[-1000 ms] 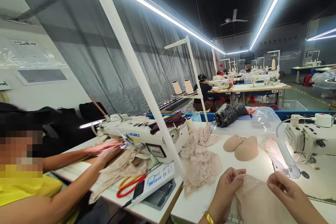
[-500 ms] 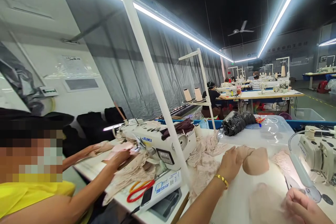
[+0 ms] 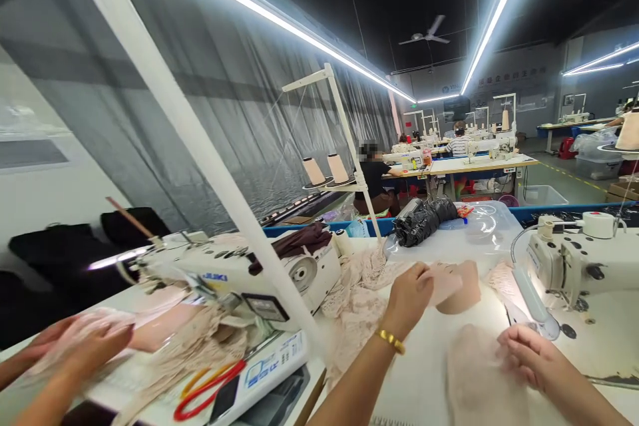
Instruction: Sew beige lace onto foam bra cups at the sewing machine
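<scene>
My left hand [image 3: 410,298], with a gold bracelet at its wrist, pinches the end of a thin pale beige fabric piece [image 3: 445,285]. That piece partly covers a darker beige rounded fabric piece [image 3: 469,287] on the white table. Nearer to me, my right hand [image 3: 542,363] has thumb and fingertips closed at the edge of another beige fabric piece [image 3: 482,373], which is blurred by motion. Left of my left arm lies a heap of beige lace fabric [image 3: 357,296]. Under the lamp sits a small pink lace piece [image 3: 503,283].
A white sewing machine [image 3: 579,266] stands at right, another sewing machine [image 3: 299,273] at left behind a white pole [image 3: 200,160]. A co-worker's hands [image 3: 94,346] hold pale fabric. Red-handled scissors [image 3: 210,389] lie near a white box [image 3: 264,376]. A black plastic bundle [image 3: 424,219] rests on a clear lid [image 3: 486,229].
The view has swung right. My left hand's thin piece now stands out from the rounded piece. My right hand has come to the near piece's edge. The co-worker's hands have moved away from their machine.
</scene>
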